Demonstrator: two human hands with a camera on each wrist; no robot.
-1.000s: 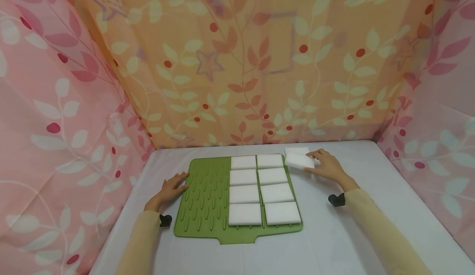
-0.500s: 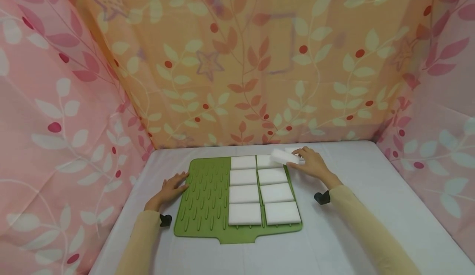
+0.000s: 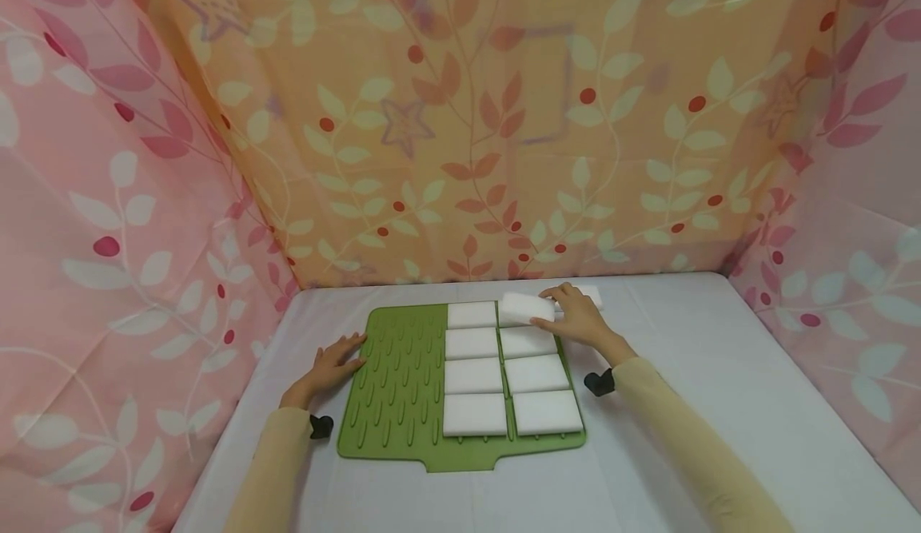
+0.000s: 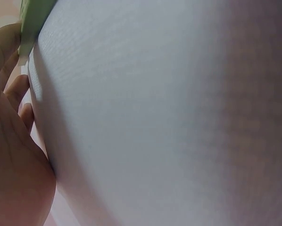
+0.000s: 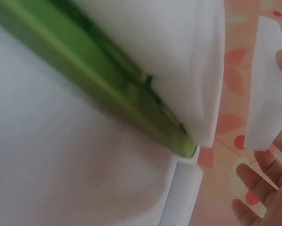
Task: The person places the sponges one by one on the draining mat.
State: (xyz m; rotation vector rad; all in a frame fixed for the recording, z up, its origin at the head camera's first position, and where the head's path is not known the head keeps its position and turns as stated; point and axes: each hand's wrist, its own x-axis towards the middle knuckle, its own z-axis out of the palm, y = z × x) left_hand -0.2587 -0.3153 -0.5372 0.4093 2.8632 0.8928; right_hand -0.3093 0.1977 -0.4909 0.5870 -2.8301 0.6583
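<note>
A green ridged drying mat (image 3: 403, 381) lies on the white-covered table. Two columns of white sponge blocks (image 3: 475, 415) cover its right half. My right hand (image 3: 581, 319) pinches one white sponge (image 3: 525, 308) between thumb and fingers, over the back right end of the mat. In the right wrist view that held sponge (image 5: 268, 89) is raised above the sponges on the mat, and the other fingers are spread. At the mat's left edge rests my left hand (image 3: 332, 367), fingers extended and touching the green rim (image 4: 35, 28) in the left wrist view.
Behind my right hand another white sponge (image 3: 590, 295) lies on the table beside the mat's back right corner. A patterned orange cloth (image 3: 460, 157) rises at the table's back, with pink cloth (image 3: 144, 277) at both sides. The mat's tab (image 3: 460, 463) points toward me.
My right hand has carried the sponge leftward from beside the mat to over its back right end, uncovering the sponge behind. My left hand has stayed at the mat's edge.
</note>
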